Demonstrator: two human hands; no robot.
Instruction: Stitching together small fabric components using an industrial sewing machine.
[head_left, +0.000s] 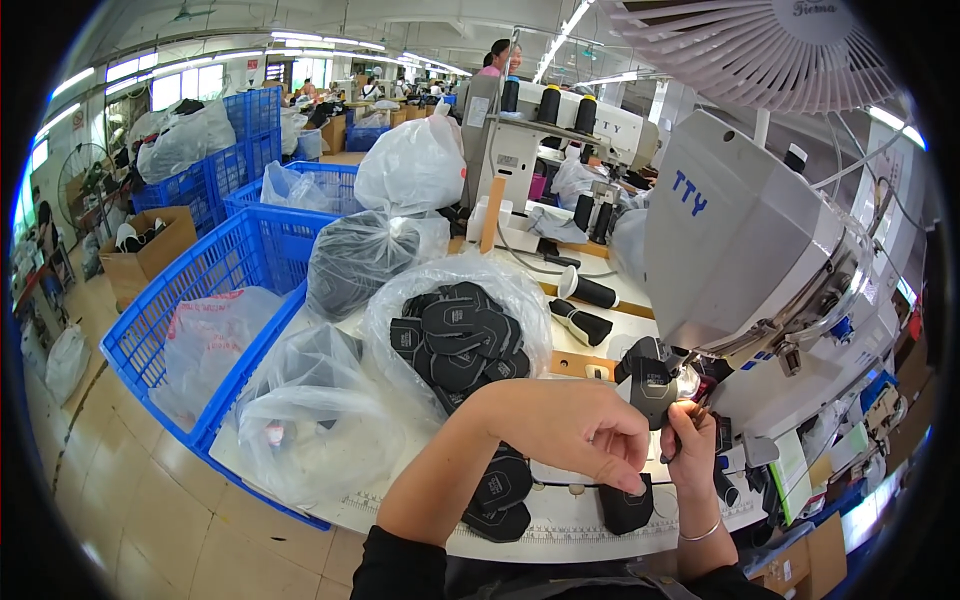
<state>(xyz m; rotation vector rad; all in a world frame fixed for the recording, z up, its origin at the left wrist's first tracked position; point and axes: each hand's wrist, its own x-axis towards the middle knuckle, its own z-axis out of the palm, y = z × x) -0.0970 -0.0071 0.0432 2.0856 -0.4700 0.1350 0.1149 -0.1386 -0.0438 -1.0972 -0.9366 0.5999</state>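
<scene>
My left hand (pixel 575 430) hovers over the white work table (pixel 560 525), fingers curled, thumb and forefinger pinched just above a black shaped fabric piece (pixel 627 507). Whether it touches the piece I cannot tell. My right hand (pixel 690 445) grips another black fabric piece (pixel 652 385) and holds it up at the lit needle area of the grey sewing machine (pixel 750 250). More black pieces (pixel 500 495) lie stacked on the table under my left forearm. An open clear bag (pixel 455 340) full of the same black pieces sits behind my left hand.
Clear plastic bags (pixel 310 410) crowd the table's left edge. Blue plastic crates (pixel 215 290) with bagged goods stand to the left. Black thread spools (pixel 585 292) lie behind. A white fan (pixel 770 45) hangs above the machine. A person stands far back near another machine (pixel 560 130).
</scene>
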